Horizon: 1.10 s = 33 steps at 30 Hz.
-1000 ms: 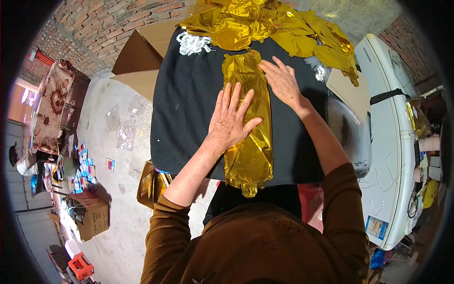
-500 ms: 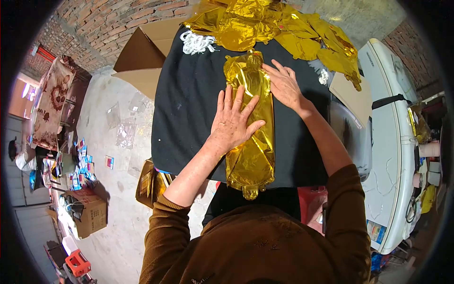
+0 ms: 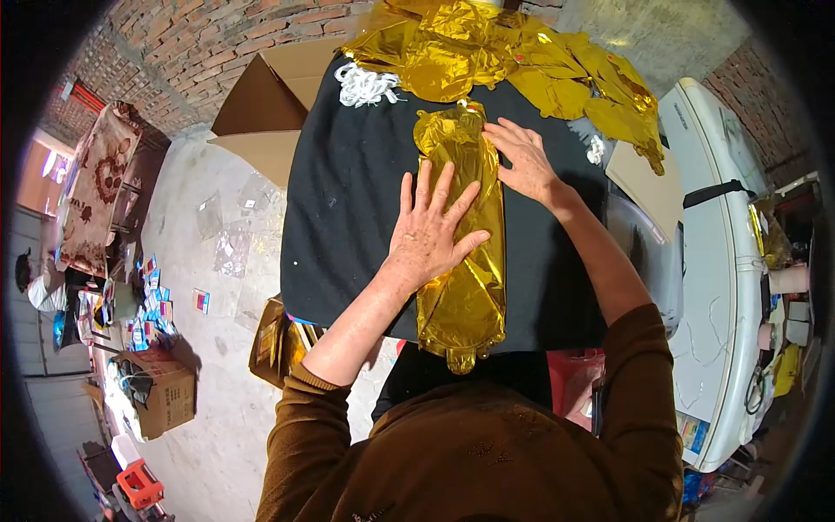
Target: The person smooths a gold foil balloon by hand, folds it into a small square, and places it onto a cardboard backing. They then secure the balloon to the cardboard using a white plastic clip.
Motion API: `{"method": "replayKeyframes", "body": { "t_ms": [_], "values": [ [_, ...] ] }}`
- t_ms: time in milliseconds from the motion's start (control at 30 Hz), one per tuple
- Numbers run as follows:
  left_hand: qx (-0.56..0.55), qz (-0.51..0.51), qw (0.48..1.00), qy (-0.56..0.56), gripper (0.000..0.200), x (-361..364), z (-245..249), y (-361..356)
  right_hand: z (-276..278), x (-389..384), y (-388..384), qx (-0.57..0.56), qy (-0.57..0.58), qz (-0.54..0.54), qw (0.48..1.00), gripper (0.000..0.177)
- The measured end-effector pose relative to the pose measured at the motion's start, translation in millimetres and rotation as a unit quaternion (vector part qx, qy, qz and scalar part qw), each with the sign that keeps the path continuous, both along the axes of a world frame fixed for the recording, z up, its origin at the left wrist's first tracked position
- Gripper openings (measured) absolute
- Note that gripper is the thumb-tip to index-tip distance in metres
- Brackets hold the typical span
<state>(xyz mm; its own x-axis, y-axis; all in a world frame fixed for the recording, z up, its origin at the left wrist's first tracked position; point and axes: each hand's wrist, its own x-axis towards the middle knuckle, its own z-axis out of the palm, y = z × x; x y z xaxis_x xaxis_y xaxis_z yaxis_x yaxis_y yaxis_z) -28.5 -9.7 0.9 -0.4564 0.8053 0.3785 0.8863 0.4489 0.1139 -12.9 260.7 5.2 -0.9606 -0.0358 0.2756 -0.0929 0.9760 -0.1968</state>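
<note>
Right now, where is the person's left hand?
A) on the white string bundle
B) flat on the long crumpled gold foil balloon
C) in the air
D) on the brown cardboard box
B: the left hand lies palm-down, fingers spread, on the gold foil balloon.

**No Writing Coming Through Legibly**

Nothing is reading clearly here. A small dark marking is sitting near the top edge of the white appliance (too small to make out). A blue-and-white sticker is showing at its lower end, blurred. Print on the cardboard box on the floor is coming out illegible. The gold foil balloon is showing only bare shine.
</note>
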Motion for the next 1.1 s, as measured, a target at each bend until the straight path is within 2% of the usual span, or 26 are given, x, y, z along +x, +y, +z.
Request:
{"method": "replayKeyframes", "body": {
  "t_ms": [200, 300, 433, 467, 567, 600, 733, 1100],
  "values": [
    [-0.022, 0.005, 1.000, -0.012, 0.076, 1.4, 3.3, -0.6, 0.8, -0.5, 4.6, 0.000, -0.007, 0.014, 1.000, 0.041],
    [-0.016, 0.005, 1.000, -0.011, 0.076, 0.4, 3.1, -0.8, 5.2, -2.9, 12.8, -0.076, 0.002, 0.004, 0.997, 0.040],
    [-0.011, 0.002, 1.000, -0.011, 0.076, 0.6, 2.2, -0.9, 14.4, -6.8, 5.3, -0.114, 0.151, 0.003, 0.982, 0.034],
    [-0.006, 0.002, 1.000, -0.015, 0.076, 0.7, 2.3, -0.7, 18.0, -6.6, -1.6, -0.106, 0.159, 0.028, 0.981, 0.035],
    [-0.009, 0.001, 1.000, -0.025, 0.076, 0.7, 2.5, -0.2, 26.9, -7.8, -35.0, 0.028, 0.091, 0.117, 0.989, 0.046],
    [-0.021, 0.002, 0.999, -0.027, 0.076, 0.1, 2.3, -0.2, 23.2, -8.9, -47.5, 0.082, 0.027, 0.100, 0.991, 0.055],
    [-0.020, -0.001, 0.999, -0.027, 0.077, -1.1, -0.7, 0.4, 6.0, -13.5, -54.4, 0.091, -0.068, 0.104, 0.988, 0.063],
    [-0.012, 0.009, 1.000, 0.004, 0.073, -1.1, -5.4, -0.3, -3.6, -15.8, -48.1, 0.061, -0.069, 0.100, 0.991, 0.059]
  ]
}}
